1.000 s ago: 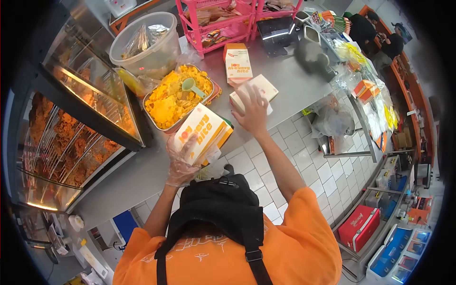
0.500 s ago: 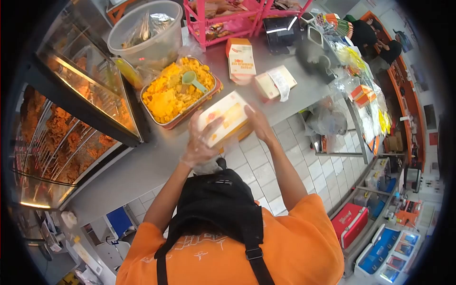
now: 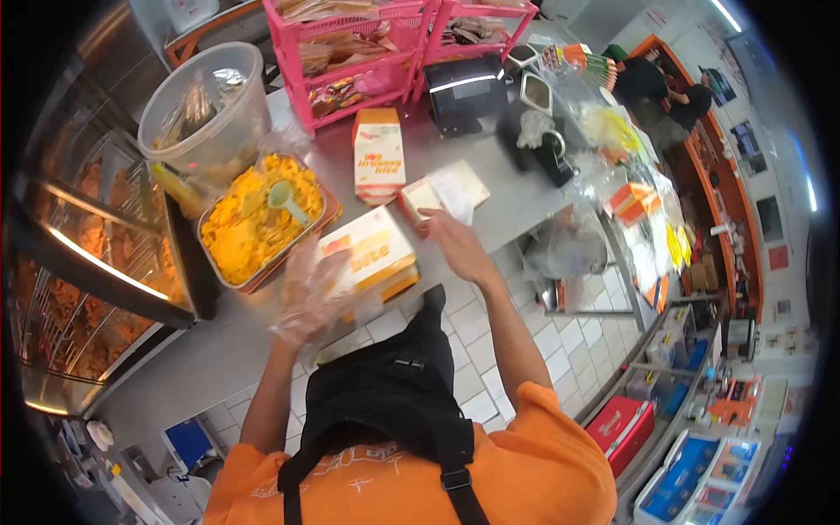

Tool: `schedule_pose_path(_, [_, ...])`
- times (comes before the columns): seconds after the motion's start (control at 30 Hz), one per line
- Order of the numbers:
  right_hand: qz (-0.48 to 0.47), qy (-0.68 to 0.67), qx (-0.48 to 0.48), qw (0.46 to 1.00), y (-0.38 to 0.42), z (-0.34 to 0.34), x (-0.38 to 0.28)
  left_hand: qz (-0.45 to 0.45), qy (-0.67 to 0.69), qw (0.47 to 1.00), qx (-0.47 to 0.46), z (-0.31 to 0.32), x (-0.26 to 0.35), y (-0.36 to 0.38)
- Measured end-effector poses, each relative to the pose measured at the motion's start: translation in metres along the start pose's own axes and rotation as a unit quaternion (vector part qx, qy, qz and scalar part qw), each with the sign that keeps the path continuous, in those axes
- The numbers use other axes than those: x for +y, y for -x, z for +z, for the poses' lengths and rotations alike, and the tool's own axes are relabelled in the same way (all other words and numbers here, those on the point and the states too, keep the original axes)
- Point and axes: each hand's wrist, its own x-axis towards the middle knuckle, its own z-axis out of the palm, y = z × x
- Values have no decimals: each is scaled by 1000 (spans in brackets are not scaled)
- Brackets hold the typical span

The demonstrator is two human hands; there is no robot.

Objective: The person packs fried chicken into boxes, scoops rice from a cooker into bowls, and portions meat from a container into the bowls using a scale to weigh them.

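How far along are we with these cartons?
Looks done: the slip-topped carton and far carton rest on the counter, apparently closed. In hand: the gloved left hand holds the near carton; the right hand is at the slip-topped one. Left: probably setting down the near carton. Contents are hidden, so filling can't be confirmed.

A single head-worn view from above the wearer's shoulders, facing forward and steeply down, counter close below.
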Motion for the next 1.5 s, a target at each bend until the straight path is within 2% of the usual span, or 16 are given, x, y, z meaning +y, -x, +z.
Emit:
schedule_pose_path(0.07, [-36,-2,27,999,-35,-53,13,-72,62,995,-11,-3,6,-15])
schedule_pose_path(0.13, [-68,31,187,979,-96,-108,51,-148,121,982,7,-4,16,-31])
schedule_pose_path(0.2, [-217,264,318,884,-171,-151,119,-220,178,957,61,6,17,-36])
schedule_pose_path(0.27, [-148,311,361,867,-207,-166,128,-265,193,941,87,8,13,-33])
schedule_pose_path(0.33, [-153,324,363,860,-237,-179,143,-318,281,897,122,10,18,-37])
schedule_pose_path(0.53, [-192,336,334,859,-262,-190,148,-254,-21,966,-28,0,30,-64])
schedule_pose_path(0.63, [-222,141,387,884,-234,-185,118,-363,5,926,-100,4,29,-73])
schedule_pose_path(0.73, [-247,-112,148,951,-166,-121,82,-330,170,928,-31,26,1,-62])
schedule_pose_path(0.77, [-259,-153,-37,953,-146,-100,65,-337,174,925,-27,29,0,-59])
schedule_pose_path(0.9, [-343,46,-271,899,-126,-8,35,-328,135,935,21,48,-4,-44])
schedule_pose_path(1.03, [-442,295,-357,769,-129,25,26,-277,102,955,33,84,-7,-25])
schedule_pose_path(1.13, [-478,335,-275,764,-119,50,43,-332,105,934,75,84,27,-47])
schedule_pose_path(1.27, [-461,323,-227,795,-116,68,60,-361,355,855,108,82,18,-43])
schedule_pose_path(1.37, [-371,356,-358,779,-130,54,25,-345,430,792,261,85,17,1])
schedule_pose_path(1.47, [-374,401,-343,763,-142,60,20,-493,265,761,328,120,61,56])
schedule_pose_path(1.5, [-371,403,-340,765,-147,60,20,-419,72,864,269,129,83,56])
